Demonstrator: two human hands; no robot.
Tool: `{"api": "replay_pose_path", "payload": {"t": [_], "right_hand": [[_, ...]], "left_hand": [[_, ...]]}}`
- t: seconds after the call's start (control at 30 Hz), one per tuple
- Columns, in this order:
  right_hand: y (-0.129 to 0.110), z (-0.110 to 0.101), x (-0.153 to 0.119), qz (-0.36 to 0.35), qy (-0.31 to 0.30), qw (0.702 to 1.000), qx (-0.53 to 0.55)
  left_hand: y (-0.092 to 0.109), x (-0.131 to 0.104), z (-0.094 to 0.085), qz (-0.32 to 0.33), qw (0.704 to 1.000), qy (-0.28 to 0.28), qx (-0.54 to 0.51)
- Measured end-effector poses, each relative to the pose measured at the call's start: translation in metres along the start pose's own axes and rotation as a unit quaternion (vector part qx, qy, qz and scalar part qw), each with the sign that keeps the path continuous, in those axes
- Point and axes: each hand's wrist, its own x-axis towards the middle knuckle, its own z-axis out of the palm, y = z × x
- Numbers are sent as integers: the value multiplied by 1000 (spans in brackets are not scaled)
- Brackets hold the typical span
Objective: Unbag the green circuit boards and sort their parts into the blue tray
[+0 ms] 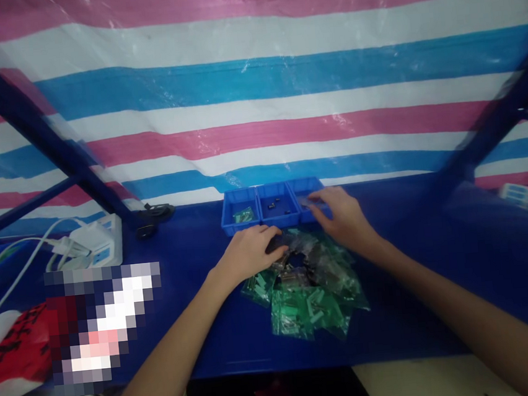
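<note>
Where the blue table [398,334] comes closest, green plastic bags [287,314] lie at the near side of a heap, pale strips showing through some of them. Behind these, clear bags [334,272] with darker contents make up the rest of the pile. The left hand [250,252] rests at the pile's far left side, thumb and forefinger apart; whether it pinches any plastic, I cannot tell. Off to the left sits a white power strip [109,241] with plugged-in cords. Beyond the heap, three blue bins stand in a row: the left bin [236,229] holds a small green bag, the middle bin [278,221] a few small dark pieces. At the right bin [305,187], the right hand [345,215] reaches over the rim, fingers bent, something translucent at its fingertips, its grip unclear. A striped sheet [252,77] hangs behind everything.
</note>
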Motion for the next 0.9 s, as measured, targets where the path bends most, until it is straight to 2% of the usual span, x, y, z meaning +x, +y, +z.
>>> {"api": "replay_pose_path", "payload": {"t": [0.13,0.27,0.43,0.6,0.73,0.9], "right_hand": [[-31,7,-14,-70,-104,991,39],[-43,14,-23,-93,-172,980,34],[-41,16,-23,-81,-184,979,32],[-39,15,-22,-70,-178,981,33],[-39,13,-21,-61,-173,982,45],[-40,10,-18,-37,-166,981,91]], "left_hand": [[-3,0,-2,-13,1000,-16,4],[-2,0,-5,-1,1000,-8,13],[0,0,-8,23,1000,18,2],[5,1,-10,35,992,95,-76],[9,3,-11,16,979,143,-144],[10,5,-8,-5,972,149,-179]]}}
